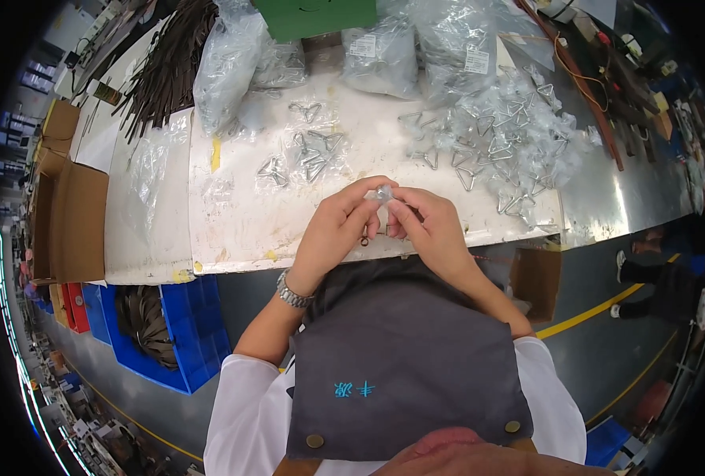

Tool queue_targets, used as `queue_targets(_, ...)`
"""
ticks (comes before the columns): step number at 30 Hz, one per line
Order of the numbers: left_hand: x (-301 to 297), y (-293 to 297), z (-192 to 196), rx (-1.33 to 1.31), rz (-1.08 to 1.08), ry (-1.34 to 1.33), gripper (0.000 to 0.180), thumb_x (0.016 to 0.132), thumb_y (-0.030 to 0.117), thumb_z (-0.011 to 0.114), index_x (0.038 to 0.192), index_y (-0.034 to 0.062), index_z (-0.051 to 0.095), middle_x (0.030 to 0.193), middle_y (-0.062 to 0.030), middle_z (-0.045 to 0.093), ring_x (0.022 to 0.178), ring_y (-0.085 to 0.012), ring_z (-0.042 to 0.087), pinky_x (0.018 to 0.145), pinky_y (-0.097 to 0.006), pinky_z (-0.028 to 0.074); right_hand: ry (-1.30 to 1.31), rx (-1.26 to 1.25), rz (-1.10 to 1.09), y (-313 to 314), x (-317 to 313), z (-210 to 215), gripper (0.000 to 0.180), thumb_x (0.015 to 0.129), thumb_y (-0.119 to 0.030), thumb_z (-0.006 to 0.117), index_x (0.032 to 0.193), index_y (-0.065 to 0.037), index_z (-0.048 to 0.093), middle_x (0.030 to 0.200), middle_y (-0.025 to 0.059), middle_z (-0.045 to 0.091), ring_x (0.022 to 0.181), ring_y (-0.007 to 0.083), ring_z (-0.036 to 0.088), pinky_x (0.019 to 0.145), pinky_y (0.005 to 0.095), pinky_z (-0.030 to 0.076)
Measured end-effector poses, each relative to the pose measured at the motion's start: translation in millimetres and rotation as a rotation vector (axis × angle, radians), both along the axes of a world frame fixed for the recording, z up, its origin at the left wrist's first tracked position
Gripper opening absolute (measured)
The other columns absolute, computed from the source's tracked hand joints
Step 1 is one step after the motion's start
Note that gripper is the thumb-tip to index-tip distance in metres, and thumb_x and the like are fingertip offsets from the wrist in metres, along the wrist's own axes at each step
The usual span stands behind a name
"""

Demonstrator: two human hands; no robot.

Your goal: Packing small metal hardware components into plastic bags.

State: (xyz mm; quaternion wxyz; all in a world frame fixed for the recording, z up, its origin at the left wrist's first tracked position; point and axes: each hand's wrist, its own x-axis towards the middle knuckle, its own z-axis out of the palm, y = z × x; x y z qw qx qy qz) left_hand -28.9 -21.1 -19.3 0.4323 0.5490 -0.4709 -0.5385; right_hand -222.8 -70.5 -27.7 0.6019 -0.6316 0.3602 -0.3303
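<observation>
Close together at the table's front edge, my left hand (338, 220) and my right hand (429, 224) pinch a small clear plastic bag (383, 193) between their fingertips. What the bag contains is mostly hidden by my fingers. A small metal loop (364, 241) pokes out below my left fingers; what it belongs to I cannot make out. Beyond my left hand, several triangular metal rings (314, 155) lie in a loose group on the white table (241, 230). To the right spreads a heap of bagged triangular metal rings (507, 139).
Large filled plastic bags (380, 59) and a green box (315, 17) line the back. Dark straps (166, 67) lie at the far left, above an open cardboard box (81, 222). A blue crate (198, 333) stands below left. At the right, a person's legs (642, 274) show.
</observation>
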Motion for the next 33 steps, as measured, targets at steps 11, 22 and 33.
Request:
queue_targets(11,80,-78,-4,-0.563,0.008,-1.237,0.033,0.094,0.011,0.073,0.126,0.0041,0.067,0.129,-0.0176,0.065,0.103,-0.0398,0.069,0.085,-0.046,0.056,0.796,-0.690,-0.600,-140,-99,9,0.055,0.098,-0.012,0.063,0.149,0.000,0.047,0.150,0.0273,0.049,0.095,0.0461,0.070,0.085,0.0528,0.058)
queue_targets(22,113,-166,-46,-0.308,-0.069,-1.739,0.017,0.094,0.012,0.068,0.104,-0.0015,0.067,0.106,-0.0236,0.070,0.094,-0.0431,0.072,0.078,-0.049,0.059,0.614,-0.712,-0.686,-88,-95,-2,0.059,0.096,-0.007,0.066,0.152,-0.001,0.046,0.163,0.0252,0.034,0.088,0.0395,0.072,0.074,0.0497,0.060)
queue_targets(33,134,-144,-26,-0.511,-0.169,-1.510,0.023,0.086,0.001,0.067,0.108,0.0014,0.061,0.107,-0.0212,0.068,0.092,-0.0438,0.070,0.078,-0.052,0.056,0.215,-0.846,-0.450,-48,-32,-22,0.033,0.094,-0.005,0.066,0.127,-0.005,0.064,0.140,0.0116,0.058,0.093,0.0348,0.072,0.077,0.0462,0.060)
